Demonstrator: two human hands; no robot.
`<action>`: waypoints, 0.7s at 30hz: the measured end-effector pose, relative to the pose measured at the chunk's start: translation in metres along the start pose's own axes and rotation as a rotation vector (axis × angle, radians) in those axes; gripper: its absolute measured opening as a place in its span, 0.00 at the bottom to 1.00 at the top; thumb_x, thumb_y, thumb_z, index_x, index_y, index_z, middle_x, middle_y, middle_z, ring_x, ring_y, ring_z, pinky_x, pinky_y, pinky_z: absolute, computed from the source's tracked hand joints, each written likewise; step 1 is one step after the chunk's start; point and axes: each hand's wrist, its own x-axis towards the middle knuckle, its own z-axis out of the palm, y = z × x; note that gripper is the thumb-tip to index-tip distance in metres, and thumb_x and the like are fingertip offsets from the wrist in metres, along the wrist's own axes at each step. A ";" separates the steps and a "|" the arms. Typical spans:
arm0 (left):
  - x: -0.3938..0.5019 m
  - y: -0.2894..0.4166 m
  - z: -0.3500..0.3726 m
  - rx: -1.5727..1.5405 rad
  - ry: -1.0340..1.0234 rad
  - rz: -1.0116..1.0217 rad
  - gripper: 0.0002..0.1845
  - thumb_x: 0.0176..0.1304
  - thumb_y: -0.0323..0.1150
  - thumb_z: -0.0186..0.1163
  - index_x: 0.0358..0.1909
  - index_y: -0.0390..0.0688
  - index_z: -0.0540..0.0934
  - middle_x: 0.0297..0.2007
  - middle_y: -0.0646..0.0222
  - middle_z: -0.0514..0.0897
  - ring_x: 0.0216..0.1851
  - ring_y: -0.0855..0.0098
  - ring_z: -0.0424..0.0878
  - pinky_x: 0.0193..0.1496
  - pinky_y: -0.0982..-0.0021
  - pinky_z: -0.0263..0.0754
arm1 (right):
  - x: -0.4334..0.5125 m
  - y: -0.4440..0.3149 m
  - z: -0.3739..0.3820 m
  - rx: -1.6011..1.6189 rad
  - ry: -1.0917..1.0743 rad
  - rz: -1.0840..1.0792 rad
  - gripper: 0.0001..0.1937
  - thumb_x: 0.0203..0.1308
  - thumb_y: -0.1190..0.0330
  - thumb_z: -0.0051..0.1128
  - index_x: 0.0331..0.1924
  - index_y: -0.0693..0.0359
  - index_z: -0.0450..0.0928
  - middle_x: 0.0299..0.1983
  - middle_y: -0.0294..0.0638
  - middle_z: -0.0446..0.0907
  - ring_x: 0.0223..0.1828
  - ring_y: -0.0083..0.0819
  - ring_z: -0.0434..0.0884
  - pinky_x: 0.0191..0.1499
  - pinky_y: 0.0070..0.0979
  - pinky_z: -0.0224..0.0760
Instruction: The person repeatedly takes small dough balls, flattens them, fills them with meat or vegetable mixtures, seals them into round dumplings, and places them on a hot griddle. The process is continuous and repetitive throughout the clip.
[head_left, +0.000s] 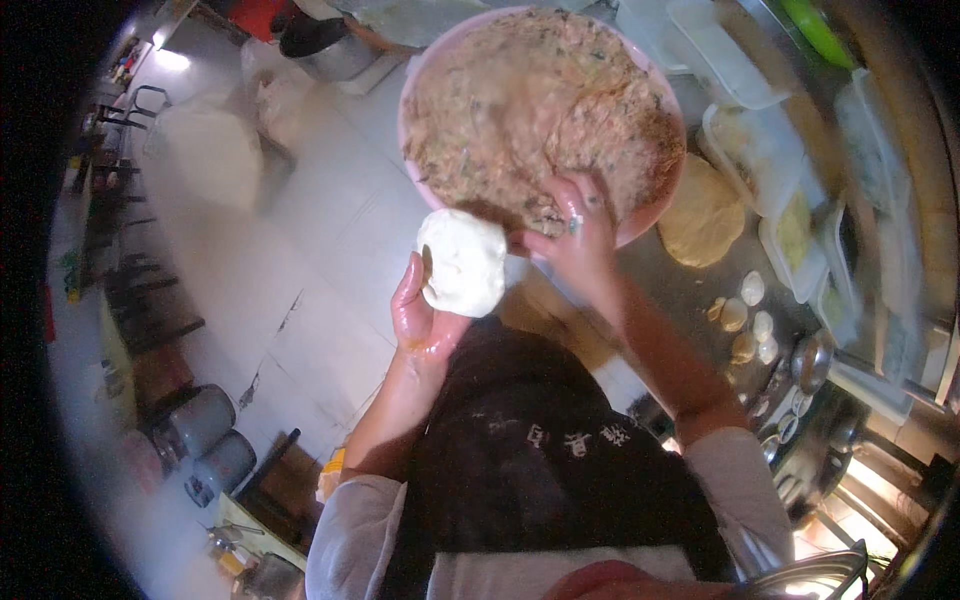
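A flattened round of white dough (463, 262) rests on the palm and fingers of my left hand (421, 319), with the thumb against its left edge. Beyond it stands a large pink basin (411, 159) heaped with minced meat filling (517, 97) flecked with dark and green bits. My right hand (583, 225) reaches over the basin's near rim. Its fingers touch the filling and the thumb points toward the dough. Whether the right fingers hold any filling is hidden. Both hands look wet or greasy.
To the right, a large yellowish dough mass (701, 214) and several small dough pieces (753, 288) lie on a dark surface. Translucent plastic containers (757, 154) line that side. A metal pot (330, 49) stands at the far left. Grey stools (202, 420) stand at lower left.
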 end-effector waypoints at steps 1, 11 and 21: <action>0.003 0.001 0.000 -0.009 0.019 -0.007 0.28 0.64 0.45 0.53 0.63 0.41 0.66 0.62 0.56 0.69 0.63 0.53 0.66 0.66 0.46 0.58 | 0.003 0.001 0.003 -0.004 -0.089 -0.123 0.20 0.42 0.72 0.65 0.44 0.65 0.77 0.45 0.48 0.76 0.47 0.43 0.76 0.48 0.36 0.71; -0.001 0.002 0.002 -0.020 0.031 0.058 0.27 0.66 0.45 0.52 0.62 0.41 0.66 0.63 0.58 0.67 0.64 0.53 0.64 0.66 0.47 0.56 | 0.011 0.043 -0.014 0.228 -0.210 0.028 0.08 0.49 0.75 0.60 0.36 0.62 0.79 0.47 0.43 0.77 0.51 0.39 0.76 0.52 0.34 0.71; -0.020 -0.031 0.015 0.052 0.053 0.164 0.27 0.65 0.46 0.53 0.60 0.40 0.68 0.61 0.56 0.70 0.63 0.53 0.66 0.66 0.45 0.56 | 0.005 0.035 -0.034 0.020 -0.419 -0.385 0.11 0.46 0.67 0.64 0.37 0.58 0.82 0.44 0.40 0.81 0.49 0.37 0.78 0.51 0.35 0.72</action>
